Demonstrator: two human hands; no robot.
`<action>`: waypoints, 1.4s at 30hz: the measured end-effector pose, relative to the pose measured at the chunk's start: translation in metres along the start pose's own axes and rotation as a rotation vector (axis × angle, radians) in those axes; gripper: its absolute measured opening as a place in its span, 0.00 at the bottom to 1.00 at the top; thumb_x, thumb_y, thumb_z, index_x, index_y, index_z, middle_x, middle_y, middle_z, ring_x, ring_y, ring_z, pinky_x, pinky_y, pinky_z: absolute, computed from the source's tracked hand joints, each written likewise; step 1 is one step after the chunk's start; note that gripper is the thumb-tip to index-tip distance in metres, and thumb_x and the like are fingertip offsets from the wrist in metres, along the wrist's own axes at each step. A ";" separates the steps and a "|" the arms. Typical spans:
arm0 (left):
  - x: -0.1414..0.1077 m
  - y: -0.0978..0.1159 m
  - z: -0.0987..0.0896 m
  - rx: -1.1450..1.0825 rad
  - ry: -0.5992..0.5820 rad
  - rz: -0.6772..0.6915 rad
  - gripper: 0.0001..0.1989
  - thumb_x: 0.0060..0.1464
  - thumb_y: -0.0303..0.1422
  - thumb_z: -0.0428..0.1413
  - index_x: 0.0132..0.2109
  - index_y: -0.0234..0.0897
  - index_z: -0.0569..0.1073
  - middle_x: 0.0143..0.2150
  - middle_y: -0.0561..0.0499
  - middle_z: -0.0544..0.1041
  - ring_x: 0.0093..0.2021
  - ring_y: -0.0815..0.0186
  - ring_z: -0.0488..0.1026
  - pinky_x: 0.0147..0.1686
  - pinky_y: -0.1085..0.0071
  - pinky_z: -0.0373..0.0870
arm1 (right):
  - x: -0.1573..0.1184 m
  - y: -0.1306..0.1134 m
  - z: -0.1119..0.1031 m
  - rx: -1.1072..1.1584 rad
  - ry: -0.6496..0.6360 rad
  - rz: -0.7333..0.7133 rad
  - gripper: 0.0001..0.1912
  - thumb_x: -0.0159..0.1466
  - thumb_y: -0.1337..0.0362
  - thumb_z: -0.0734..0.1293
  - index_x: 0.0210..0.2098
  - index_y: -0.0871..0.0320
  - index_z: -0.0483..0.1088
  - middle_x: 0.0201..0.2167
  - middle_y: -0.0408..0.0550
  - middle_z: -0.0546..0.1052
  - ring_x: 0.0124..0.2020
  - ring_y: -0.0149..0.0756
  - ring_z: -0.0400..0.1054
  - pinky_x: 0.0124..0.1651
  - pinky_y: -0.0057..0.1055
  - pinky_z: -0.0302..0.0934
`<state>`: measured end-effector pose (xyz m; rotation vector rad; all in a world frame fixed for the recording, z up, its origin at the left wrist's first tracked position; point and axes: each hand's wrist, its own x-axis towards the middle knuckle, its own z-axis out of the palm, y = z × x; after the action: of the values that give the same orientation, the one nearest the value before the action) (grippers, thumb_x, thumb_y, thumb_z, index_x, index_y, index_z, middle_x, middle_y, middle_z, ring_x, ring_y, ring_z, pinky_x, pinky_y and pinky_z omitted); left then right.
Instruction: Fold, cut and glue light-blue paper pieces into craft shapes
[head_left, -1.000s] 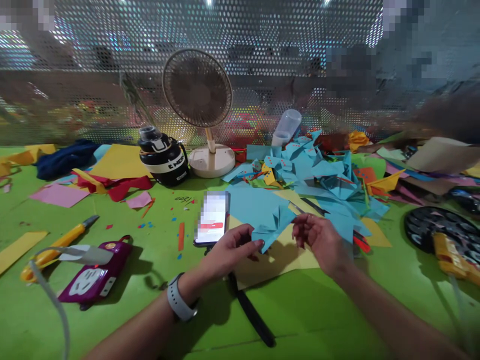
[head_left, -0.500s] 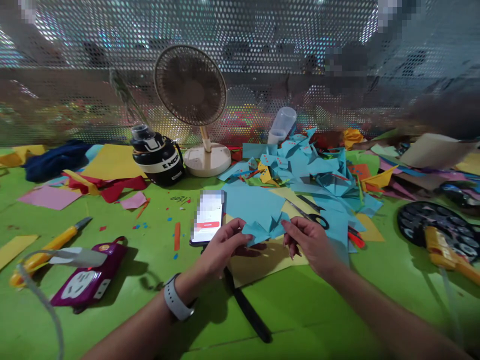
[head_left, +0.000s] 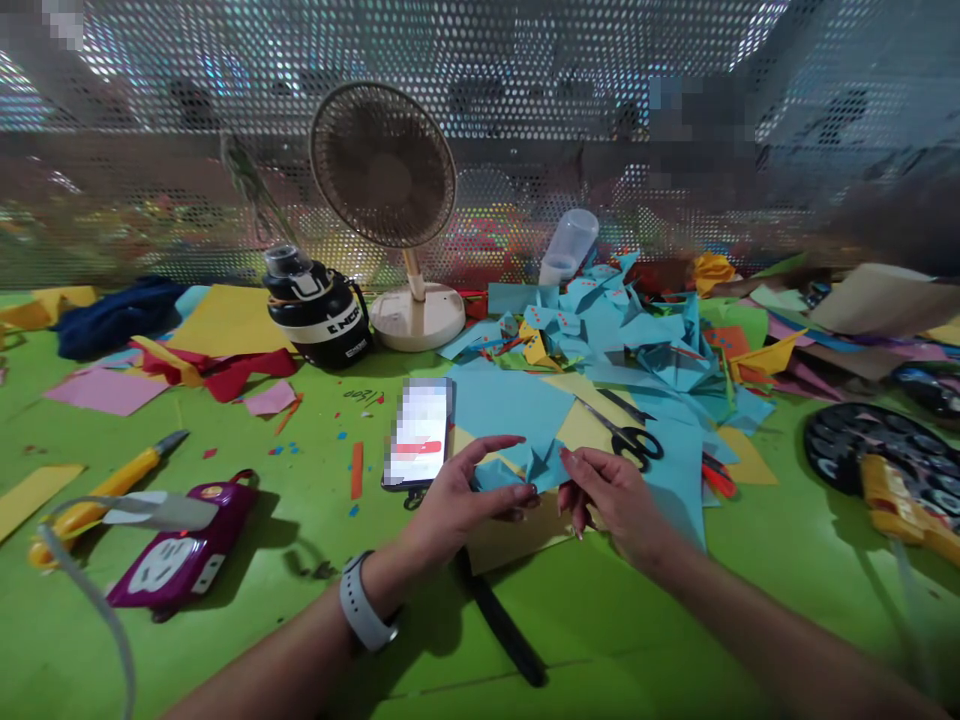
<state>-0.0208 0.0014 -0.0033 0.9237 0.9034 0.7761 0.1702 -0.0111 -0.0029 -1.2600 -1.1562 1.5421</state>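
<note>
A small folded piece of blue paper [head_left: 517, 467] is held between both hands above the sheets on the table. My left hand [head_left: 476, 495] is closed on its left part, thumb in front, with the index finger stretched over the top. Thumb and fingers of my right hand [head_left: 600, 490] pinch the paper's right end. Beneath them lie a yellow sheet [head_left: 517, 545] and a larger blue sheet [head_left: 517, 400]. Black-handled scissors [head_left: 637, 442] rest just behind my right hand. A phone [head_left: 418, 435] with a lit screen lies beyond my left hand.
Folded blue paper pieces [head_left: 667, 345] are heaped at the back. A fan [head_left: 382, 165] and a black jug [head_left: 321, 315] stand at back left. The glue gun [head_left: 105, 490] and purple device [head_left: 184, 550] lie left; a black round tray [head_left: 847, 445] is at right.
My left hand has shifted its hold, its index finger now reaching over the top of the blue paper. The paper looks more folded together and less spread than before.
</note>
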 end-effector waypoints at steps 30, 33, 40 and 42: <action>0.000 -0.004 0.003 -0.071 0.005 -0.036 0.21 0.41 0.32 0.68 0.41 0.35 0.71 0.27 0.54 0.79 0.28 0.70 0.76 0.34 0.73 0.72 | 0.000 0.002 0.001 -0.032 -0.103 0.054 0.20 0.55 0.48 0.70 0.26 0.61 0.68 0.19 0.41 0.75 0.18 0.27 0.70 0.19 0.21 0.58; 0.001 -0.005 0.002 -0.054 0.000 -0.027 0.18 0.40 0.33 0.69 0.38 0.35 0.71 0.27 0.54 0.79 0.28 0.70 0.76 0.33 0.72 0.72 | -0.001 0.002 0.000 -0.038 -0.124 0.041 0.20 0.57 0.48 0.68 0.27 0.61 0.68 0.20 0.43 0.76 0.19 0.28 0.71 0.22 0.23 0.60; 0.002 -0.003 0.000 -0.038 -0.029 -0.036 0.15 0.40 0.33 0.69 0.34 0.34 0.73 0.25 0.54 0.78 0.26 0.71 0.74 0.32 0.73 0.72 | -0.004 -0.003 0.000 -0.012 -0.146 0.032 0.22 0.61 0.47 0.64 0.29 0.62 0.72 0.22 0.46 0.77 0.22 0.30 0.72 0.24 0.25 0.61; 0.001 -0.002 0.001 -0.036 -0.026 -0.042 0.15 0.40 0.33 0.69 0.34 0.34 0.74 0.24 0.54 0.78 0.26 0.71 0.74 0.31 0.74 0.71 | -0.005 -0.004 0.000 -0.028 -0.140 0.022 0.23 0.62 0.46 0.62 0.28 0.61 0.72 0.22 0.47 0.77 0.22 0.31 0.72 0.25 0.26 0.62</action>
<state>-0.0193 0.0012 -0.0048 0.8784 0.8807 0.7403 0.1712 -0.0148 0.0017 -1.2018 -1.2597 1.6581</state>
